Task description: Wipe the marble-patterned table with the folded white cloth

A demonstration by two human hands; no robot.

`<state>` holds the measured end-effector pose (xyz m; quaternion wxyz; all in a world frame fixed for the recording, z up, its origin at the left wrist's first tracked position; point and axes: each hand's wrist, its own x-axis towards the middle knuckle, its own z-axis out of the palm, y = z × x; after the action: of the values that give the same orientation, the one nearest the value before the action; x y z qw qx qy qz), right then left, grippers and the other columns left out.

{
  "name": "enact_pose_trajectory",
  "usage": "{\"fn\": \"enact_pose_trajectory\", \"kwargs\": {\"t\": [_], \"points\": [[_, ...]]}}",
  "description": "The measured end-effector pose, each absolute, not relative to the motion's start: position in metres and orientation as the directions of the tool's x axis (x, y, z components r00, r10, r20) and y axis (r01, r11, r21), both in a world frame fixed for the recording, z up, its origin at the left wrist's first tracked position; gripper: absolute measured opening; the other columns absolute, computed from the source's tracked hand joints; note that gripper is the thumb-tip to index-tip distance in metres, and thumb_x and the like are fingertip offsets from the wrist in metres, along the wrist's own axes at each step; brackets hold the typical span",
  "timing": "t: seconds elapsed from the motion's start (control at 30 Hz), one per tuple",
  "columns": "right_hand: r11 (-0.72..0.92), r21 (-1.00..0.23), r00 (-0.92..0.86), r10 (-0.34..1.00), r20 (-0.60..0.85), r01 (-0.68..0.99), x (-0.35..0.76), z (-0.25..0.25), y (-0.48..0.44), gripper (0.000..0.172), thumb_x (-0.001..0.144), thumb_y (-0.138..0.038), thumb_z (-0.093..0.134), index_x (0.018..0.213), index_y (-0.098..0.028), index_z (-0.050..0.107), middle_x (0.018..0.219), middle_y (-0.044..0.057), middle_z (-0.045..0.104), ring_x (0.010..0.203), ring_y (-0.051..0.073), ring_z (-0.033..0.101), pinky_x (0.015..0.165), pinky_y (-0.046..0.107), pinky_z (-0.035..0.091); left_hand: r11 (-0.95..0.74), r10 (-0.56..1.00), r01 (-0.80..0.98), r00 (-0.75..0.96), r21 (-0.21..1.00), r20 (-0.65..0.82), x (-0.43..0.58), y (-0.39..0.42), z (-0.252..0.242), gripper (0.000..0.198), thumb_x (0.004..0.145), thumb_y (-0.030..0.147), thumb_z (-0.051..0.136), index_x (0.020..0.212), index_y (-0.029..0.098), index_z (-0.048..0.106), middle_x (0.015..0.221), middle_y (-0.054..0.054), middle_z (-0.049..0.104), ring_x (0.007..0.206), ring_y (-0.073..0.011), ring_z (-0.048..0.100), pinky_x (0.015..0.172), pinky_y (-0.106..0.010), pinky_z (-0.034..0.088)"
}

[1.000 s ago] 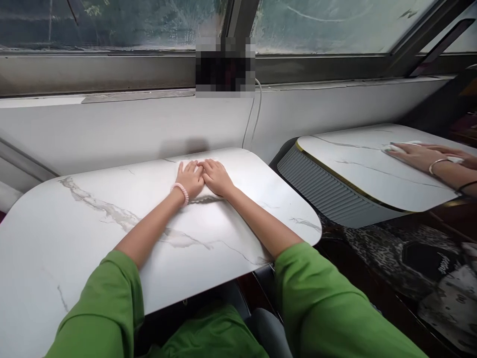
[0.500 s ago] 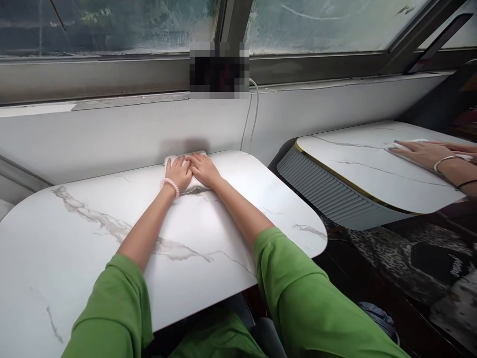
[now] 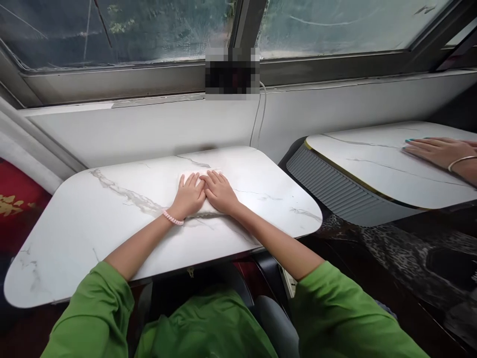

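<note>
A folded white cloth [image 3: 204, 211] lies on a white marble-patterned table [image 3: 112, 223], near the middle of its top. My left hand [image 3: 189, 196] presses flat on the cloth's left part, its fingers stretched out and a pink coil band around the wrist. On the right part my right hand [image 3: 220, 193] lies flat too, fingers extended. Both hands touch each other at the thumbs and cover most of the cloth. Neither is closed around it.
A second marble-patterned table [image 3: 380, 164] with a ribbed side stands to the right, with another person's hand [image 3: 439, 151] flat on it. A white wall and window ledge run behind my table. A cable [image 3: 264, 117] hangs down the wall.
Both my hands have come back toward me with the cloth, from the table's far edge to nearer its middle. The view has shifted, showing more of the left side.
</note>
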<state>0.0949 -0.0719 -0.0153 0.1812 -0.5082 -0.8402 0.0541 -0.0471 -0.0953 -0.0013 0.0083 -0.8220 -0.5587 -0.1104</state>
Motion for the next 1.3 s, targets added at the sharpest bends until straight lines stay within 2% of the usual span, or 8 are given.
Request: {"fn": "enact_pose_trajectory", "kwargs": {"t": [0.17, 0.33, 0.47, 0.6, 0.77, 1.0, 1.13, 1.3], "points": [[0.498, -0.249, -0.439, 0.861, 0.256, 0.831, 0.095, -0.016, -0.121, 0.050, 0.093, -0.022, 0.033, 0.140, -0.012, 0.050, 0.152, 0.017, 0.042, 0.145, 0.030, 0.032, 0.118, 0.050, 0.025, -0.418, 0.893, 0.905, 0.392, 0.084, 0.222, -0.051, -0.144, -0.004, 0.045, 0.099, 0.023, 0.034, 0.140, 0.011, 0.048, 0.152, -0.017, 0.042, 0.144, -0.0289, 0.034, 0.121, -0.054, 0.018], [0.543, -0.222, -0.468, 0.826, 0.314, 0.810, 0.095, -0.021, -0.170, 0.052, 0.092, -0.024, 0.035, 0.140, -0.014, 0.049, 0.151, 0.015, 0.044, 0.144, 0.029, 0.033, 0.118, 0.053, 0.027, -0.457, 0.870, 0.887, 0.431, 0.062, 0.239, -0.054, -0.194, -0.005, 0.049, 0.096, 0.023, 0.037, 0.140, 0.005, 0.047, 0.151, -0.023, 0.041, 0.145, -0.0341, 0.032, 0.120, -0.058, 0.018], [0.537, -0.206, -0.471, 0.831, 0.296, 0.818, 0.092, -0.023, -0.183, 0.055, 0.089, -0.026, 0.039, 0.142, -0.015, 0.050, 0.152, 0.015, 0.043, 0.144, 0.030, 0.033, 0.118, 0.052, 0.027, -0.486, 0.857, 0.870, 0.457, 0.081, 0.237, -0.059, -0.205, -0.008, 0.051, 0.093, 0.024, 0.037, 0.140, 0.006, 0.048, 0.153, -0.022, 0.039, 0.146, -0.0340, 0.029, 0.121, -0.058, 0.017], [0.558, -0.235, -0.492, 0.822, 0.286, 0.796, 0.082, -0.020, -0.151, 0.053, 0.088, -0.024, 0.036, 0.137, -0.013, 0.054, 0.148, 0.015, 0.048, 0.143, 0.029, 0.036, 0.119, 0.049, 0.026, -0.449, 0.880, 0.887, 0.418, 0.110, 0.227, -0.068, -0.179, -0.012, 0.050, 0.094, 0.025, 0.036, 0.141, 0.008, 0.047, 0.154, -0.020, 0.037, 0.147, -0.0336, 0.025, 0.121, -0.059, 0.016], [0.640, -0.297, -0.568, 0.767, 0.297, 0.709, 0.043, -0.017, -0.058, 0.049, 0.087, -0.021, 0.035, 0.130, -0.013, 0.057, 0.144, 0.014, 0.051, 0.139, 0.028, 0.039, 0.117, 0.048, 0.026, -0.255, 0.956, 0.958, 0.230, 0.129, 0.181, -0.096, -0.102, -0.008, 0.050, 0.096, 0.024, 0.033, 0.142, 0.010, 0.045, 0.156, -0.018, 0.035, 0.147, -0.0310, 0.026, 0.121, -0.057, 0.014], [0.580, -0.345, -0.475, 0.809, 0.345, 0.738, -0.020, -0.018, 0.040, 0.047, 0.085, -0.015, 0.034, 0.125, -0.012, 0.057, 0.133, 0.015, 0.057, 0.126, 0.028, 0.047, 0.111, 0.044, 0.030, -0.201, 0.969, 0.971, 0.177, 0.131, 0.175, -0.147, 0.003, -0.001, 0.048, 0.096, 0.021, 0.033, 0.142, 0.017, 0.048, 0.154, -0.012, 0.041, 0.145, -0.0242, 0.033, 0.121, -0.051, 0.015], [0.589, -0.358, -0.472, 0.802, 0.365, 0.724, -0.026, -0.019, 0.054, 0.045, 0.085, -0.016, 0.034, 0.123, -0.015, 0.058, 0.127, 0.013, 0.060, 0.120, 0.027, 0.050, 0.109, 0.043, 0.033, -0.193, 0.968, 0.972, 0.166, 0.136, 0.188, -0.154, 0.017, -0.003, 0.047, 0.096, 0.022, 0.034, 0.141, 0.018, 0.048, 0.153, -0.011, 0.043, 0.144, -0.0233, 0.034, 0.121, -0.049, 0.015], [0.601, -0.356, -0.485, 0.794, 0.366, 0.715, -0.021, -0.020, 0.050, 0.045, 0.087, -0.016, 0.033, 0.125, -0.015, 0.057, 0.131, 0.013, 0.058, 0.125, 0.026, 0.047, 0.112, 0.043, 0.029, -0.176, 0.969, 0.976, 0.149, 0.129, 0.195, -0.151, 0.012, -0.008, 0.048, 0.097, 0.022, 0.032, 0.142, 0.020, 0.047, 0.155, -0.011, 0.040, 0.145, -0.0231, 0.032, 0.121, -0.049, 0.015]]}}
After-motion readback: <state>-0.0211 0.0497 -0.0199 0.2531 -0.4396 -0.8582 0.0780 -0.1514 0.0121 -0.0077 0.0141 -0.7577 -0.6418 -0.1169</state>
